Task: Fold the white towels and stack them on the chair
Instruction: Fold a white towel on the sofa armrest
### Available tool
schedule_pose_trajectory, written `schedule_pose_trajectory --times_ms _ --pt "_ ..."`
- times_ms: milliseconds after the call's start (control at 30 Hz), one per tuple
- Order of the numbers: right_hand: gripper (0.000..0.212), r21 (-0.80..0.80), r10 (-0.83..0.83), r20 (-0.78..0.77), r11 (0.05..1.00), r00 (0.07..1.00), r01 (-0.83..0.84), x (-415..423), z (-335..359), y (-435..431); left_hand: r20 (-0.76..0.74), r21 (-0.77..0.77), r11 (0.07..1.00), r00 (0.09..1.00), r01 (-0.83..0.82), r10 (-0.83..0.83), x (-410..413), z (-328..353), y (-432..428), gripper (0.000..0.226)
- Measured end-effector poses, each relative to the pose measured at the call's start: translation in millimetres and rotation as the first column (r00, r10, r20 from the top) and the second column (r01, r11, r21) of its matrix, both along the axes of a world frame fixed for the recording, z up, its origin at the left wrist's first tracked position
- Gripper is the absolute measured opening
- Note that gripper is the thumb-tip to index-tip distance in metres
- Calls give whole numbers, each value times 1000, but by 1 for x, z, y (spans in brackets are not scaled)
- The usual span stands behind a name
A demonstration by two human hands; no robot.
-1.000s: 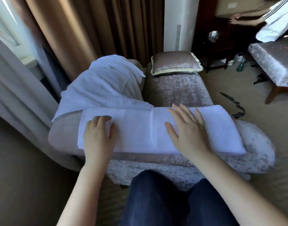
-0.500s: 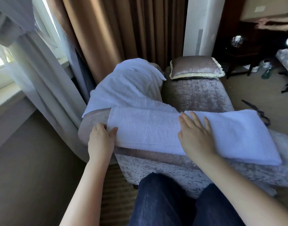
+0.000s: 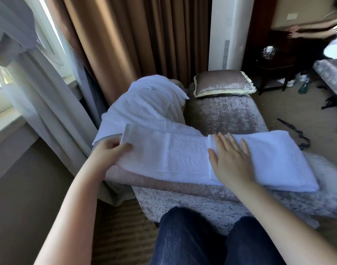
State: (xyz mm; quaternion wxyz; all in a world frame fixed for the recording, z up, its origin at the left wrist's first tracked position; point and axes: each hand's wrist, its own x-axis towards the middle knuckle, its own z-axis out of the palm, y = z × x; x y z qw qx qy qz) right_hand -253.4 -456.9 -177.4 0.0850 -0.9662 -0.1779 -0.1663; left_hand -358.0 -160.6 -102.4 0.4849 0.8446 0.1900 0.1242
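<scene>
A long white towel [image 3: 183, 155], folded into a strip, lies across the near end of the velvet chair [image 3: 227, 115]. My left hand [image 3: 108, 152] grips the strip's left end, thumb on top and fingers under the edge. My right hand [image 3: 230, 159] lies flat with straight fingers on the middle of the strip, at a fold seam. A second white towel [image 3: 148, 104] lies loosely heaped over the chair's left arm, behind the strip.
A velvet cushion [image 3: 223, 85] sits at the chair's far end. Brown curtains [image 3: 137, 41] and a sheer drape [image 3: 35, 88] hang to the left. Another person's arms [image 3: 314, 33] and a second velvet seat [image 3: 332, 73] are at the far right. My knees [image 3: 211, 238] are below.
My left hand has slid off the towel's top to its left end and now grips it, lifting the edge slightly. The right hand stays flat on the middle. The view has shifted.
</scene>
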Motion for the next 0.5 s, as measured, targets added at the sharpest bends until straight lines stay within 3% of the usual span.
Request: schedule_pose_trajectory --times_ms 100,167,267,367,467,500 --pt "65 29 36 -39 999 999 -35 2 2 2 140 -95 983 980 159 -145 0 36 -29 57" --pt "53 205 135 -100 972 986 -112 6 16 -4 205 -52 955 939 292 -276 3 61 -58 50" --pt "33 634 305 -55 746 951 -203 3 59 -24 238 58 919 889 389 -391 18 88 -109 29" --pt "19 808 367 -11 551 930 -207 1 106 -45 234 175 868 837 464 -495 38 102 -166 19" --pt "34 908 431 -100 408 897 -94 -3 140 -71 223 253 816 790 519 -571 55 100 -213 21" --pt "36 911 422 -129 408 897 -61 -6 147 -80 221 285 801 777 527 -590 60 97 -225 22"
